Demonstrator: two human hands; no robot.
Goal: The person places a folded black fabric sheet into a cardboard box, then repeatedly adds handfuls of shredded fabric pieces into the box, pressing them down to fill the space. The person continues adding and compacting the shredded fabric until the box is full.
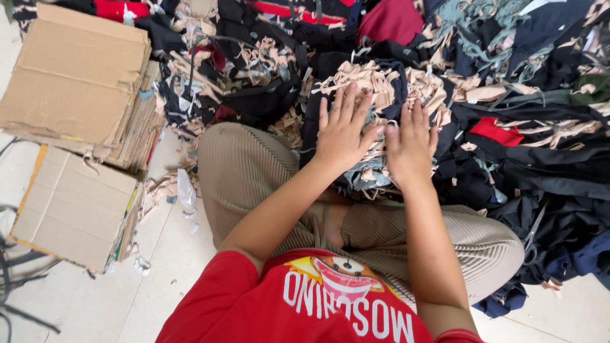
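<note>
While both hands lie flat, left hand (343, 130), right hand (411, 143), fingers spread, gripping nothing, on fabric scrap pile (381, 89), cardboard stack (76, 82) well apart.

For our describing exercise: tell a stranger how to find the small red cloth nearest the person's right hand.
Start at the big scrap pile of dark and beige cloth. Go just right of the right hand. The red cloth lies flat there, the only bright red among black pieces.

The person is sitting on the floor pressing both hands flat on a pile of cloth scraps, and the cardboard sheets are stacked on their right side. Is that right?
Almost. Both hands, left hand and right hand, do lie flat on the cloth scraps, but the head view shows the cardboard sheets stacked on the person's left, not right.
</note>
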